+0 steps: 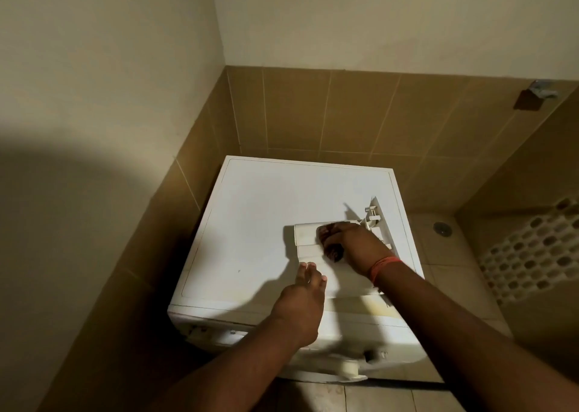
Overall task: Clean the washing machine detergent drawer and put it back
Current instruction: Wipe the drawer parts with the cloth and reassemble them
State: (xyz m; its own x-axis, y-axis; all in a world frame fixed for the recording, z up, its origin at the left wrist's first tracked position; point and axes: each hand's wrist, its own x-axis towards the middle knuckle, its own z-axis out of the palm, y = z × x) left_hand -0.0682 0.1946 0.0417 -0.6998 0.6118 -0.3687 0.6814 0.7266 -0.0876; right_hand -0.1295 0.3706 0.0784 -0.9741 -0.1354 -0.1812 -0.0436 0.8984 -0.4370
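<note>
The white detergent drawer lies on the right half of the washing machine's top, with its front panel at the far right end. My right hand rests over the middle of the drawer, fingers curled round something small and dark that I cannot identify. My left hand sits at the drawer's near left corner, fingertips touching its edge. A red band circles my right wrist.
The washing machine stands in a corner between a tan tiled back wall and a left wall. Its control panel faces me below my arms. A floor drain and a patterned mat lie to the right.
</note>
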